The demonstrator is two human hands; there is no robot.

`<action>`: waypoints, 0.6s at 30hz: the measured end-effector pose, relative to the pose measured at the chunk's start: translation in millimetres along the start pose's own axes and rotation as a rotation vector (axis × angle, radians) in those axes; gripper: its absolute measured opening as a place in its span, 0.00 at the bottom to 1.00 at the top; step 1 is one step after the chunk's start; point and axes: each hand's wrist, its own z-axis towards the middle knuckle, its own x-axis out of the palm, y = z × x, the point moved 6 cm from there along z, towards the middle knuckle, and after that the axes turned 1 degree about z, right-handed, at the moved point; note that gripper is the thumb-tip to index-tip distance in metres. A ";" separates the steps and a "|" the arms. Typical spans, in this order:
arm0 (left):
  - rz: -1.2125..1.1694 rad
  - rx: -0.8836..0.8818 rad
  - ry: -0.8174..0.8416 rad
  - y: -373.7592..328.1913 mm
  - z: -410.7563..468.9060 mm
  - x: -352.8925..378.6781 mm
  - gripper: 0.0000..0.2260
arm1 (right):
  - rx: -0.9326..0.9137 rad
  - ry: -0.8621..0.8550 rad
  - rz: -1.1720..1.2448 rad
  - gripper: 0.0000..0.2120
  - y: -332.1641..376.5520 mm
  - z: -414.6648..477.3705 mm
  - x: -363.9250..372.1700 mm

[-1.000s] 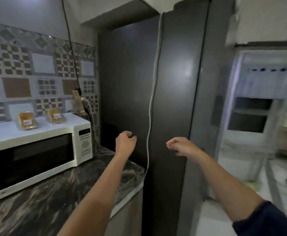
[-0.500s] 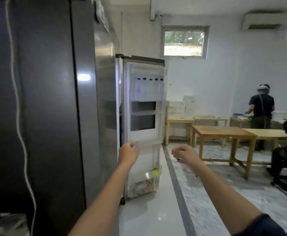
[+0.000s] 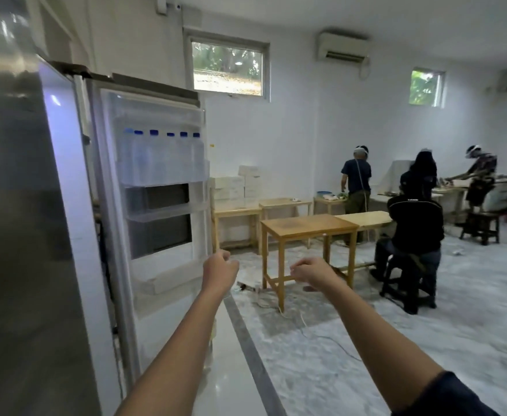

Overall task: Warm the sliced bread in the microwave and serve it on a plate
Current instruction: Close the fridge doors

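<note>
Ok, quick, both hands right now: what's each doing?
Left hand: fingers curled into a fist, empty.
Right hand: fingers curled, empty.

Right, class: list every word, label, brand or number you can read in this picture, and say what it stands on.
No text here can be read.
Small white lettering on the back of the seated person's black jacket: too small to read.
Faint marks on the stacked white cardboard boxes: blurred, unreadable.
</note>
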 end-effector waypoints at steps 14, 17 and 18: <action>-0.022 0.043 0.189 -14.3 212.0 191.9 0.19 | 0.182 -0.079 -0.020 0.07 -79.8 237.5 -75.4; -0.034 0.052 0.189 -27.0 271.9 230.6 0.17 | 0.155 -0.070 -0.034 0.09 -83.2 306.2 -99.7; -0.044 0.050 0.188 -30.4 291.1 241.9 0.14 | 0.147 -0.066 -0.042 0.10 -83.7 327.3 -107.3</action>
